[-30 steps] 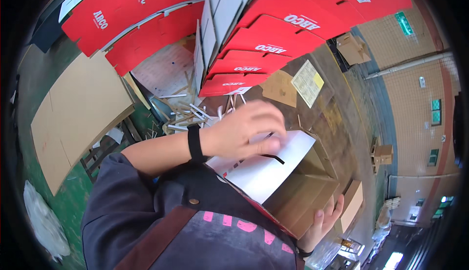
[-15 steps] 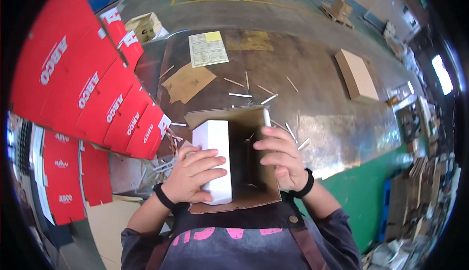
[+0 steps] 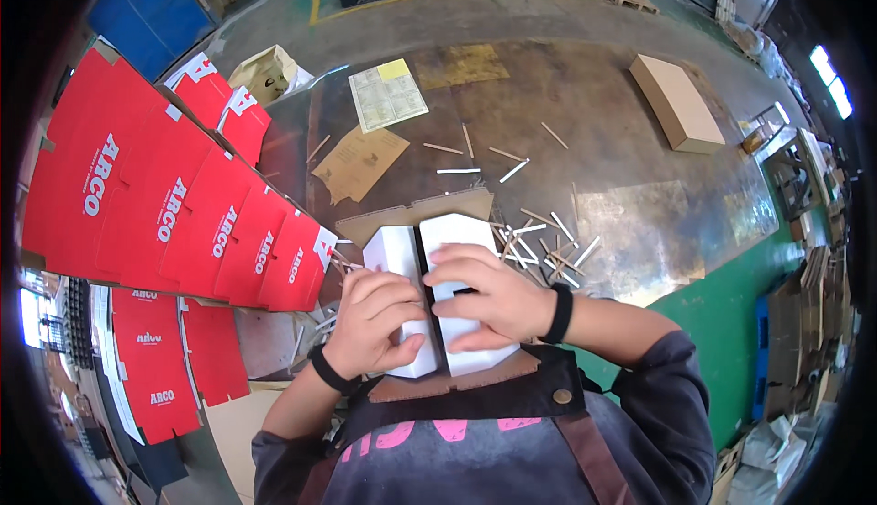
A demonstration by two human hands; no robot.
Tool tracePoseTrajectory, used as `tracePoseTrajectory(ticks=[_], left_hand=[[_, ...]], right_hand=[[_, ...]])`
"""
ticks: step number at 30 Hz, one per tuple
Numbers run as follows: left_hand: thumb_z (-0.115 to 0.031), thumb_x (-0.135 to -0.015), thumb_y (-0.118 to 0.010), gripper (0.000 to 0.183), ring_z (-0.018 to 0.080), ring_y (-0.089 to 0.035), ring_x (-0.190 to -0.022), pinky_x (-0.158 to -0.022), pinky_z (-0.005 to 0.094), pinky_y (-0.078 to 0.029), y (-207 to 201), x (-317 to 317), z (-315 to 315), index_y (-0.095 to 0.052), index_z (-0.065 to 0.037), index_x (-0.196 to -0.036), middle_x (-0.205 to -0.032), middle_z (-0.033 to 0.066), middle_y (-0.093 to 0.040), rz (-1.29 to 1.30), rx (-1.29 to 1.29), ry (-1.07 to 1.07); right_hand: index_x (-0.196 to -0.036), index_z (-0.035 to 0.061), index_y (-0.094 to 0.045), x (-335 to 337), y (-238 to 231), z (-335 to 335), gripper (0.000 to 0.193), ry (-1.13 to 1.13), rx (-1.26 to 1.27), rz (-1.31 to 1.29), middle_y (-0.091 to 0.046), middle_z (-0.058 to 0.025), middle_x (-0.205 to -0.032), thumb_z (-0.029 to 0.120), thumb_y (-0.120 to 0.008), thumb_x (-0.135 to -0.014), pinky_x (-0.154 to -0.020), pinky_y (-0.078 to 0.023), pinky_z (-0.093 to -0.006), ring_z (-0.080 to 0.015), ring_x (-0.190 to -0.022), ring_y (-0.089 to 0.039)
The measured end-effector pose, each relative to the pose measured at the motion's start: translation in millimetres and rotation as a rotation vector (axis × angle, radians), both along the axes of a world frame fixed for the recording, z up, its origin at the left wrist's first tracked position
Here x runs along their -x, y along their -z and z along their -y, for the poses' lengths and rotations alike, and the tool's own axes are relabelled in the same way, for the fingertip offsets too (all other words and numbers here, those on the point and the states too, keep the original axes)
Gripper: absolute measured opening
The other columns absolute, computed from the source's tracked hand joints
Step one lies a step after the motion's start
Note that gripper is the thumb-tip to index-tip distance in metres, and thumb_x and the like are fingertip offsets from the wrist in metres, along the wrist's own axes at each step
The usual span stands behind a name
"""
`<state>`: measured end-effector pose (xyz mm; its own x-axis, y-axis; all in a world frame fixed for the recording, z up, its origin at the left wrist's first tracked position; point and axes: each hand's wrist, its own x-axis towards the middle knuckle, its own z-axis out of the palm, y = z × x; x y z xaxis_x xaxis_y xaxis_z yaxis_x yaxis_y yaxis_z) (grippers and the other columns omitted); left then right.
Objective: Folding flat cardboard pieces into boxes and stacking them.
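Note:
A carton [image 3: 416, 208], brown inside and white outside, stands on the table close to my body. Its left white flap [image 3: 388, 245] and right white flap [image 3: 457, 229] lie folded inward, with a narrow dark gap between them. Brown end flaps stick out at the far and near ends. My left hand [image 3: 375, 318] rests open on the left flap, fingers slightly bent, thumb near the gap. On the right flap lies my right hand [image 3: 489, 295], its fingers spread and their tips reaching the gap. Neither hand grips anything I can see.
Red flattened cartons [image 3: 174, 199] lean in a row at the left. White and brown strips [image 3: 521, 247] litter the table [image 3: 539, 76]. A printed sheet [image 3: 388, 99], a torn cardboard piece [image 3: 361, 163] and a closed brown box [image 3: 676, 103] lie farther off.
The right flap, upright before, now lies folded inward beside the left one. My right hand has moved left and down onto it. My left hand stays on the left flap.

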<state>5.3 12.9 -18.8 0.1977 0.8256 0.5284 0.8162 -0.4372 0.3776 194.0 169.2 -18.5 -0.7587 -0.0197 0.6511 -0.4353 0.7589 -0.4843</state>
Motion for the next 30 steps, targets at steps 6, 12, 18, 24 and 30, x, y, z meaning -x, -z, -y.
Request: tracePoseTrajectory(ticks=[6, 12, 18, 24, 30], left_hand=[[-0.023, -0.073, -0.074, 0.031, 0.0238, -0.057, -0.112, -0.094, 0.0441, -0.036, -10, -24, -4, -0.064, -0.014, -0.100, -0.111, 0.0023, -0.063, 0.040, 0.127, -0.099], [-0.017, -0.072, -0.071, 0.034, 0.0261, -0.056, -0.115, -0.096, 0.0451, -0.034, -20, -35, -1, -0.064, -0.016, -0.105, -0.113, 0.0027, -0.062, 0.002, 0.162, -0.180], [-0.018, -0.072, -0.072, 0.020, 0.0276, -0.055, -0.108, -0.093, 0.0458, -0.034, -12, -21, -11, -0.064, -0.014, -0.089, -0.106, 0.0023, -0.059, -0.068, 0.184, -0.012], [-0.039, -0.080, -0.073, 0.055, 0.0234, -0.043, -0.130, -0.101, 0.0498, -0.033, 8, -34, -11, -0.057, -0.015, -0.127, -0.129, 0.0104, -0.052, -0.085, 0.188, -0.115], [-0.036, -0.093, -0.059, 0.058, 0.0248, -0.033, -0.145, -0.116, 0.0520, -0.025, 11, -45, -20, -0.044, -0.014, -0.146, -0.157, 0.0056, -0.035, -0.349, 0.452, 0.072]], right_hand=[[-0.102, 0.0045, -0.064, -11, 13, 2, 0.048, 0.035, -0.098, 0.233, -0.053, -0.0132, -0.116, 0.043, -0.079, -0.078, -0.112, -0.033, -0.0567, -0.0356, -0.120, -0.051], [-0.107, 0.0010, -0.060, -19, -3, -9, 0.049, -0.029, 0.061, 0.263, -0.044, -0.0206, -0.135, 0.030, -0.083, -0.076, -0.110, -0.040, -0.0492, -0.0417, -0.135, -0.040], [-0.098, 0.0027, -0.061, -9, -34, -43, 0.029, -0.196, -0.067, 0.462, -0.062, -0.0107, -0.110, 0.015, -0.076, -0.076, -0.094, -0.050, -0.0416, -0.0318, -0.114, -0.059], [-0.118, 0.0059, -0.052, -8, -41, -36, 0.052, 0.119, -0.021, 0.476, -0.049, -0.0125, -0.119, 0.014, -0.078, -0.074, -0.092, -0.050, -0.0451, -0.0357, -0.112, -0.058], [-0.127, 0.0061, -0.056, 80, -85, -59, 0.051, 0.427, -0.652, 0.475, -0.063, -0.0161, -0.110, 0.018, -0.069, -0.079, -0.082, -0.052, -0.0429, -0.0314, -0.102, -0.065]])
